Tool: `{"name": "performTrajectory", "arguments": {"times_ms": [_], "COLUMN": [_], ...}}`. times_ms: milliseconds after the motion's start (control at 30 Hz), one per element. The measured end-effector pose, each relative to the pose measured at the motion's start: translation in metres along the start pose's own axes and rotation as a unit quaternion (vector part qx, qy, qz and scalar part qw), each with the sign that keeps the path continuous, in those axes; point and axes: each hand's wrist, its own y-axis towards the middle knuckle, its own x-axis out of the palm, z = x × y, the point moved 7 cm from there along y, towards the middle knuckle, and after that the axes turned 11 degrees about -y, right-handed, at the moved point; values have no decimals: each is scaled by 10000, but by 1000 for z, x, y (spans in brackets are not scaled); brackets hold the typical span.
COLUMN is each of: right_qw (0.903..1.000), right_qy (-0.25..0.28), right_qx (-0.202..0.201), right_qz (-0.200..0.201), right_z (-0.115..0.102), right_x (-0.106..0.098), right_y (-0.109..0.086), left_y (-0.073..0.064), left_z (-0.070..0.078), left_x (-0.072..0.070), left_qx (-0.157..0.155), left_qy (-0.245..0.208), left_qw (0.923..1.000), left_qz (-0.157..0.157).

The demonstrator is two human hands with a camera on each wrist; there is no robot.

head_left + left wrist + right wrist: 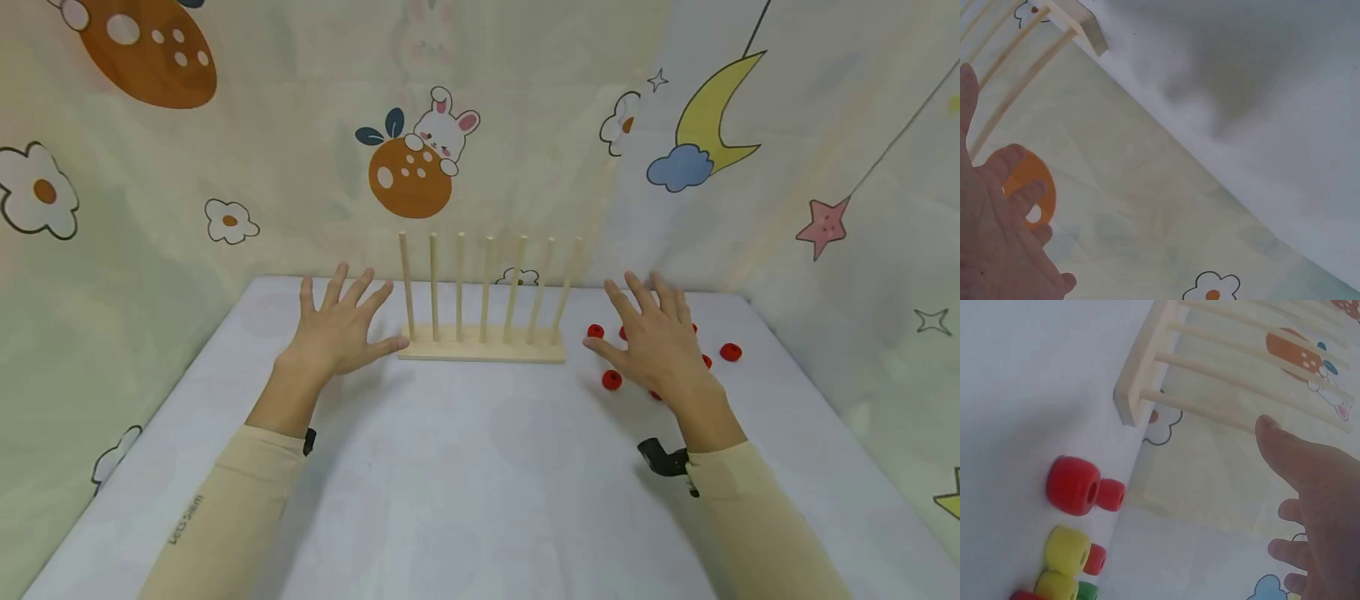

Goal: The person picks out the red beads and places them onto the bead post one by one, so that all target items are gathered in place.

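Observation:
A pale wooden rack (480, 353) with a row of several upright pegs stands toward the back of the table. My left hand (333, 333) hovers at the rack's left end, fingers spread and holding nothing; whether the thumb touches the base, I cannot tell. To the right of the rack, my right hand (660, 342) is spread above several beads, also holding nothing. Among them are a red bead (611, 380) and another red bead (731, 352). The right wrist view also shows a yellow bead (1067, 550) and a green bead (1087, 590), which the hand hides in the head view.
The white tabletop (450, 483) ends just behind the rack. A patterned cloth (300, 125) with rabbits, flowers and a moon hangs along the back and sides. A black strap piece (663, 458) sticks out at the right wrist.

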Motion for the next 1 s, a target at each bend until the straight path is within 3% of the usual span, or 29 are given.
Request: {"name": "performTrajectory", "arguments": {"times_ms": [200,367,600,767,1000], "right_qw": [9997,9996,9995,9994,9993], "right_qy": [-233,-125,13,75,348], "right_qx": [54,-3,-151,-142,-22], "right_qz": [-35,249,262,304,142], "right_z": [11,20,25,30,44], "right_x": [-6,-11,5,15,23], "right_y": [-14,-20,-32,-36,-42], "left_y": [3,4,-1,-2,9], "left_z": [5,4,-1,-3,-6], "left_x": [8,11,25,32,37], "left_qx": [105,88,-1,-48,44], "left_qy": [-160,-132,-281,-150,-442], "left_qw": [9997,9998,9985,9985,9973], "left_qz": [-119,-127,-474,-530,-586]}}
